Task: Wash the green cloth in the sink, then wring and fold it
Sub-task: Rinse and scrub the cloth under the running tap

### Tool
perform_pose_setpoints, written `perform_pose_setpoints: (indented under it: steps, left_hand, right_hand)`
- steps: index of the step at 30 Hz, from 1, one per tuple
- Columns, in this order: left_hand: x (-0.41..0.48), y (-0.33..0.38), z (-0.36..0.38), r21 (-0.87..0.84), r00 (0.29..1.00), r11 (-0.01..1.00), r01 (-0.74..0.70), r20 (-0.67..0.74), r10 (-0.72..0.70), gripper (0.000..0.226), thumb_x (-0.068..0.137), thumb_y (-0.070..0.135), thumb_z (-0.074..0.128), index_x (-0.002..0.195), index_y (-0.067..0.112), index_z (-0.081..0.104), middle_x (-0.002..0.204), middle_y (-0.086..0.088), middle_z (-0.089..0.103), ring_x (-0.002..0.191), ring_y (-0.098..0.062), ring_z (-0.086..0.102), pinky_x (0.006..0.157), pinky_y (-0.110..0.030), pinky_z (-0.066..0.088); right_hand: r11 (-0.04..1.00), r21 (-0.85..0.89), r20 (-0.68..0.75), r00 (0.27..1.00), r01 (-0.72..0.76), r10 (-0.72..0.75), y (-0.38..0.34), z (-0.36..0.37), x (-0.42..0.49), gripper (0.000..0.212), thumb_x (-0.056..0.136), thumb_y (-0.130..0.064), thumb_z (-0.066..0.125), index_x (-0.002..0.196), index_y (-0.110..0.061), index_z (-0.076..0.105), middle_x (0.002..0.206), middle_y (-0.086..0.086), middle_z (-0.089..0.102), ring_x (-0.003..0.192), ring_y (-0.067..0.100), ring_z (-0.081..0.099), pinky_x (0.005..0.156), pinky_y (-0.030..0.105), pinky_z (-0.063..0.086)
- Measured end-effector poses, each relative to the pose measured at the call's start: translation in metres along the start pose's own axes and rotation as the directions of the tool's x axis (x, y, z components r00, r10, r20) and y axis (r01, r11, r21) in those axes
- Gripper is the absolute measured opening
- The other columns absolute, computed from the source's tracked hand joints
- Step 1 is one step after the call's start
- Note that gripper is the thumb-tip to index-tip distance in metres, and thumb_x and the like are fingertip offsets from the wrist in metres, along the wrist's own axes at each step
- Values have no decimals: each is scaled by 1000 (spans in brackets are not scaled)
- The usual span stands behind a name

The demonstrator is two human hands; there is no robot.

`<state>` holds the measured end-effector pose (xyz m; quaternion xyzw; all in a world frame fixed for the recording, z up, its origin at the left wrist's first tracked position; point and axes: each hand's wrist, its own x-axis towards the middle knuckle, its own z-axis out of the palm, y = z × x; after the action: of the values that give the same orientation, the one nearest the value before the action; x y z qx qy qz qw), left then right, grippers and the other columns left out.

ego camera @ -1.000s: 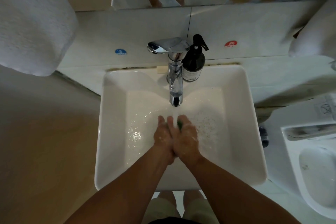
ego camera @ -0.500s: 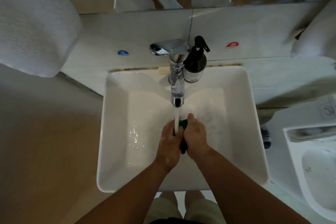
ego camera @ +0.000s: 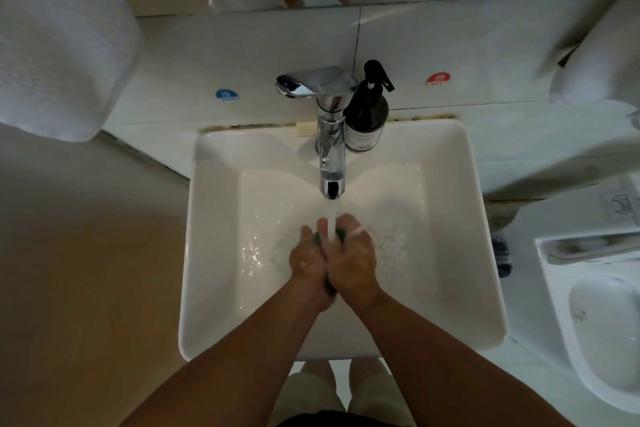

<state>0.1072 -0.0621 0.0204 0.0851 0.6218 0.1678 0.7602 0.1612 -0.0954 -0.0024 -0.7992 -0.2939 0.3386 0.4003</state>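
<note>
Head view, looking straight down into a white rectangular ceramic sink (ego camera: 214,253) that fills the centre of the frame. A chrome single-lever tap (ego camera: 330,156) at upper centre sends a stream of water (ego camera: 331,218) onto the 2 hands below it. The left hand (ego camera: 309,262) and the right hand (ego camera: 353,262) meet palm to palm at mid-basin, both clasped around the green cloth (ego camera: 341,235). The cloth is bunched into a narrow roll and almost wholly hidden. Green shows only in small patches among the fingers at the upper end and between the heels of the palms at the lower end.

The roll's long axis runs bottom to top in the frame, from the wrists toward the tap, along the seam between the palms. The left hand lies against its frame-left side and the right hand against its frame-right side, so neither is nearer.

Judged from this, washing is under way; wringing and folding are not yet done. Wringing would call for each hand to take 1 end of that axis and twist in opposite senses, so the side-by-side grasp would have to change.

A dark pump bottle (ego camera: 367,118) stands on the rear ledge just right of the tap. A blue cold sticker (ego camera: 227,95) and a red hot sticker (ego camera: 438,79) mark the tiled wall. A white towel (ego camera: 59,45) hangs at upper left.
</note>
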Motion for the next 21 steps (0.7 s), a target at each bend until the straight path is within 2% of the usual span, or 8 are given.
perform_pose_setpoints:
  steps: [2, 4, 7, 11, 13, 15, 18, 21]
  left_hand:
    - [0, 0, 0, 9, 1000, 1000, 11, 20, -11, 53, 102, 55, 39, 113, 12, 69, 91, -9, 74, 91, -27, 66, 76, -38, 54]
    - [13, -8, -7, 313, 991, 942, -125, -11, 135, 52, 100, 58, 40, 123, 18, 64, 100, -2, 73, 96, -23, 66, 83, -41, 56]
    - [21, -15, -13, 786, 927, 556, -270, 55, 372, 66, 91, 76, 30, 125, 28, 61, 105, -7, 73, 94, -29, 70, 84, -47, 60]
    - [11, -25, -22, 761, 799, 366, -535, 315, 512, 46, 98, 58, 41, 128, 23, 44, 112, -9, 67, 89, -18, 69, 76, -34, 63]
    - [12, -27, -32, 720, 721, 259, -644, 458, 521, 54, 100, 53, 41, 144, 23, 36, 136, -4, 50, 115, -15, 58, 93, -22, 54]
    - [17, -27, -31, 676, 727, 359, -644, 394, 562, 43, 101, 49, 43, 139, 30, 46, 139, 0, 48, 118, -11, 55, 98, -24, 51]
    - [11, -17, -17, 427, 872, 763, -484, 161, 463, 26, 104, 38, 44, 110, 28, 67, 107, -2, 71, 99, -21, 69, 84, -39, 59]
    - [8, -4, -13, 76, 978, 977, -197, 88, 190, 34, 104, 36, 47, 103, 13, 72, 103, -14, 76, 103, -31, 69, 88, -43, 56]
  right_hand:
    - [997, -23, -12, 997, -78, 78, 2, 3, 4, 20, 98, -31, 61, 87, -14, 63, 79, -1, 66, 72, 14, 65, 67, 14, 49]
    - [984, 51, -37, 985, -168, 170, 1, -1, 6, 33, 102, -35, 52, 82, -11, 63, 79, 2, 66, 76, 17, 63, 79, 29, 53]
    - [906, 169, 57, 921, -389, 385, 0, -6, 12, 31, 105, -36, 44, 87, -14, 57, 82, 5, 67, 83, 24, 67, 87, 42, 55]
    - [512, 553, 185, 696, -657, 694, 5, -10, 18, 47, 99, -51, 49, 104, -8, 66, 102, 14, 72, 93, 33, 70, 90, 50, 57]
    - [514, 557, 188, 702, -652, 687, 4, -11, 19, 35, 104, -40, 45, 102, -9, 61, 107, 17, 67, 96, 34, 67, 89, 51, 57]
    - [623, 524, 149, 783, -581, 605, -2, -9, 10, 32, 104, -35, 43, 104, -9, 62, 103, 12, 67, 95, 30, 67, 86, 49, 58]
    - [953, 225, 43, 979, -202, 198, 4, -2, -14, 27, 100, -46, 47, 116, -30, 62, 119, -3, 66, 111, 13, 64, 99, 36, 54]
    - [992, -2, 142, 982, 127, -125, 23, -5, -22, 63, 89, -73, 43, 141, -37, 48, 149, -9, 49, 133, 6, 49, 111, 29, 40]
